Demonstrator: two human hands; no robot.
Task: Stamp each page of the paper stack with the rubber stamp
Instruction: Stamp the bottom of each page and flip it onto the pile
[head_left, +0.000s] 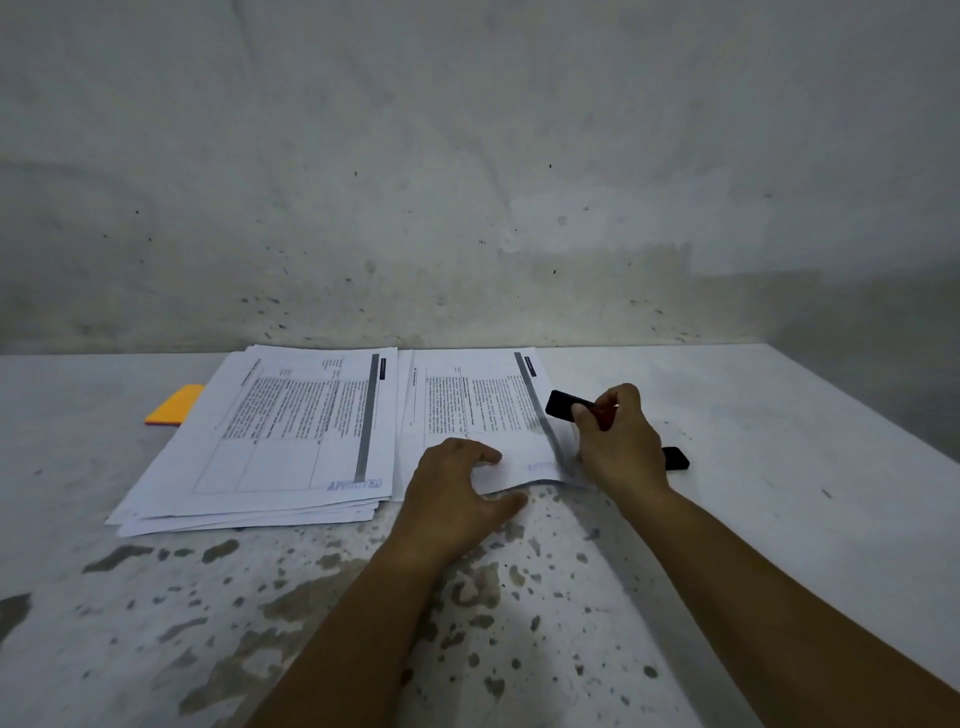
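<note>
Right hand (621, 441) grips the raised rubber stamp (569, 405) while left hand (460, 488), fingers loosely spread, holds the freshly stamped page (467, 410); moving it left seems next.

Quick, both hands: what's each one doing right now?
Left hand: open, fingers spread, pressing on the near edge of the white printed page.
Right hand: gripping the black rectangular rubber stamp, raised off the page.

black stamp (566, 404), orange pad (175, 406)
</note>
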